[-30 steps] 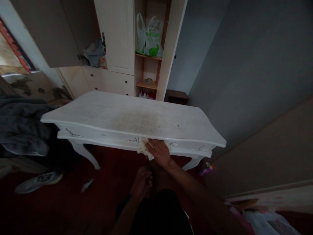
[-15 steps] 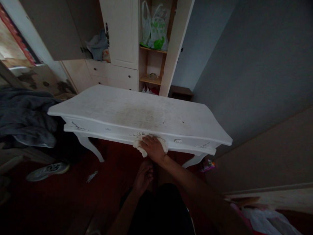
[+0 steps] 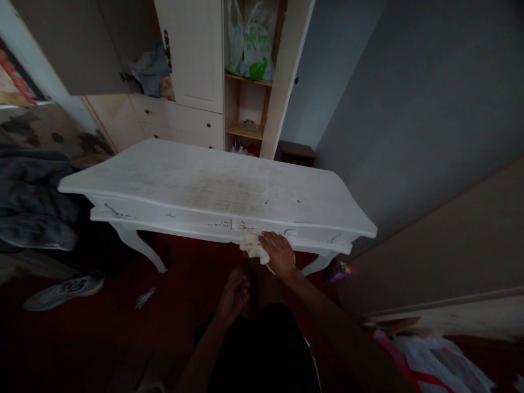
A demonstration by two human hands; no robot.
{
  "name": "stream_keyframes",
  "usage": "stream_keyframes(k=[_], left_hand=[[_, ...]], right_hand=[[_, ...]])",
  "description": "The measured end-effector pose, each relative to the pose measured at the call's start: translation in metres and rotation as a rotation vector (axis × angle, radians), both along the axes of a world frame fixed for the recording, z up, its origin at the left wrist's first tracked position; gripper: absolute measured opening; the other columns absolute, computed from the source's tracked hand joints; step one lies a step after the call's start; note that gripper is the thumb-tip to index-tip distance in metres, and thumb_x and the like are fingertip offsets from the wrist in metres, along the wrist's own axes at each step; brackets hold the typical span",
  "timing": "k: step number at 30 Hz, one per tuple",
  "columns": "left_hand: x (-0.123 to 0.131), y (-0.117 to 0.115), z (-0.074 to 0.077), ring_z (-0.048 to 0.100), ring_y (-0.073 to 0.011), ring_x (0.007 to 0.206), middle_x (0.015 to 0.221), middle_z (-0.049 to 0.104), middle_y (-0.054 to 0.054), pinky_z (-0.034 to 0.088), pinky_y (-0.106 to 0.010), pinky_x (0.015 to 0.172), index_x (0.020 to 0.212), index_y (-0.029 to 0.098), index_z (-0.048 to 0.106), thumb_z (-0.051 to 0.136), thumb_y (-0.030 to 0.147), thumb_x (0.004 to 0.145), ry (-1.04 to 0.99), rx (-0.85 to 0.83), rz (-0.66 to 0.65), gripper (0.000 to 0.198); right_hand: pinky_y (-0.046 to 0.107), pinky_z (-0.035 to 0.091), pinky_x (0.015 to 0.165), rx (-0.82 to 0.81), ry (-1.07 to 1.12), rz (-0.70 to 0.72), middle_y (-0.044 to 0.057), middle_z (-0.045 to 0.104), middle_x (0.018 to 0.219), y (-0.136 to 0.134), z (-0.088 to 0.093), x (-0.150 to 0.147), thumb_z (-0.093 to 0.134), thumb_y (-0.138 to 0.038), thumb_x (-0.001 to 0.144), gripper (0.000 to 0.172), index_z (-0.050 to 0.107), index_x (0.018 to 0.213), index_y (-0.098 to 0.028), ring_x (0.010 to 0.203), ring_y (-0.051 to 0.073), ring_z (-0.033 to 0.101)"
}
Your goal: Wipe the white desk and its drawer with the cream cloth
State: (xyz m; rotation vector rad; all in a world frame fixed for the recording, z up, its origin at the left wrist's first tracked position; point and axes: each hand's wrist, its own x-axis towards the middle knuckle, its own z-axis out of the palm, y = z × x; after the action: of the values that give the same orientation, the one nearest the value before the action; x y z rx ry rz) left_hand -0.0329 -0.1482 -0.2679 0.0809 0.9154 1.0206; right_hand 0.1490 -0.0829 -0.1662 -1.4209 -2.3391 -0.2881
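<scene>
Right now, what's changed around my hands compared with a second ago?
Your right hand has moved right and slightly down along the front of the white table, taking the pale cloth with it, so the carved ornament just right of the middle seam now shows. Nothing was taken hold of or let go. The left hand stays loosely curled by your legs, and the table stays put.

Exposure: dim. Pale light: window (image 3: 5, 83), ten o'clock. Deep shadow: floor (image 3: 94, 338), eight o'clock. Fine detail: soft.
</scene>
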Motion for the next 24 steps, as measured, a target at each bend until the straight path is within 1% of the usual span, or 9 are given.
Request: stream_keyframes(k=[2, 5, 7, 10, 14, 18, 21, 22, 24], left_hand=[[0.001, 0.001, -0.002, 0.056, -0.0072, 0.05, 0.067, 0.067, 0.0, 0.043, -0.02, 0.05, 0.085, 0.015, 0.067, 0.068, 0.019, 0.08, 0.003, 0.009, -0.005, 0.006], [0.001, 0.003, -0.004, 0.055, -0.0071, 0.049, 0.065, 0.066, 0.001, 0.042, -0.019, 0.05, 0.085, 0.015, 0.066, 0.072, 0.019, 0.077, 0.01, 0.003, -0.007, 0.01], [0.002, 0.004, -0.004, 0.055, -0.007, 0.049, 0.064, 0.066, 0.001, 0.042, -0.019, 0.05, 0.083, 0.016, 0.066, 0.073, 0.019, 0.076, 0.012, -0.01, -0.011, 0.01], [0.001, 0.005, -0.004, 0.056, -0.0073, 0.049, 0.065, 0.066, 0.001, 0.044, -0.02, 0.051, 0.083, 0.016, 0.067, 0.072, 0.018, 0.076, 0.013, -0.02, -0.014, 0.009], [0.001, 0.006, -0.006, 0.058, -0.0086, 0.052, 0.067, 0.068, 0.0, 0.046, -0.02, 0.051, 0.084, 0.016, 0.068, 0.069, 0.018, 0.078, 0.025, -0.026, -0.005, 0.006], [0.001, 0.007, -0.003, 0.059, -0.0087, 0.053, 0.069, 0.068, 0.0, 0.047, -0.02, 0.052, 0.083, 0.016, 0.067, 0.068, 0.018, 0.08, 0.038, -0.025, -0.019, 0.004], [0.002, 0.009, 0.003, 0.059, -0.0087, 0.052, 0.069, 0.067, 0.0, 0.047, -0.02, 0.052, 0.083, 0.016, 0.067, 0.067, 0.017, 0.081, 0.041, -0.034, -0.034, 0.001], [0.003, 0.009, 0.006, 0.059, -0.0085, 0.051, 0.068, 0.067, 0.0, 0.047, -0.02, 0.051, 0.082, 0.016, 0.067, 0.066, 0.016, 0.082, 0.042, -0.041, -0.035, 0.001], [0.004, 0.01, 0.01, 0.057, -0.0079, 0.049, 0.066, 0.066, 0.0, 0.046, -0.02, 0.05, 0.081, 0.015, 0.066, 0.064, 0.014, 0.083, 0.043, -0.055, -0.028, 0.004]], right_hand=[[0.042, 0.04, 0.1, 0.044, -0.002, -0.027, 0.014, 0.062, 0.138, -0.006, -0.006, 0.019, 0.058, -0.011, 0.086, 0.045, 0.062, 0.13, -0.018, 0.125, 0.028, 0.054], [0.04, 0.042, 0.098, 0.122, -0.018, -0.029, 0.014, 0.065, 0.133, -0.013, -0.012, 0.047, 0.058, -0.012, 0.086, 0.042, 0.064, 0.127, -0.016, 0.12, 0.028, 0.056], [0.04, 0.043, 0.096, 0.172, -0.033, -0.036, 0.013, 0.067, 0.129, -0.017, -0.014, 0.065, 0.057, -0.012, 0.086, 0.041, 0.064, 0.126, -0.017, 0.118, 0.028, 0.057], [0.04, 0.045, 0.095, 0.211, -0.048, -0.087, 0.014, 0.068, 0.126, -0.024, -0.012, 0.096, 0.055, -0.012, 0.085, 0.042, 0.063, 0.127, -0.016, 0.116, 0.028, 0.058], [0.041, 0.048, 0.093, 0.22, -0.06, -0.197, 0.015, 0.068, 0.123, -0.034, -0.001, 0.149, 0.054, -0.017, 0.084, 0.043, 0.061, 0.127, -0.015, 0.113, 0.029, 0.06], [0.048, 0.05, 0.091, 0.244, 0.022, -0.322, 0.019, 0.066, 0.121, -0.049, 0.02, 0.196, 0.053, -0.026, 0.087, 0.044, 0.058, 0.128, -0.013, 0.11, 0.034, 0.061], [0.05, 0.051, 0.09, 0.282, 0.148, -0.44, 0.018, 0.067, 0.116, -0.057, 0.033, 0.208, 0.052, -0.03, 0.09, 0.039, 0.059, 0.125, -0.016, 0.105, 0.033, 0.062], [0.05, 0.052, 0.09, 0.302, 0.197, -0.468, 0.017, 0.068, 0.113, -0.057, 0.035, 0.206, 0.052, -0.031, 0.09, 0.037, 0.06, 0.123, -0.017, 0.103, 0.032, 0.063], [0.05, 0.052, 0.09, 0.346, 0.288, -0.488, 0.015, 0.069, 0.11, -0.054, 0.035, 0.192, 0.052, -0.032, 0.09, 0.034, 0.061, 0.119, -0.017, 0.101, 0.031, 0.064]])
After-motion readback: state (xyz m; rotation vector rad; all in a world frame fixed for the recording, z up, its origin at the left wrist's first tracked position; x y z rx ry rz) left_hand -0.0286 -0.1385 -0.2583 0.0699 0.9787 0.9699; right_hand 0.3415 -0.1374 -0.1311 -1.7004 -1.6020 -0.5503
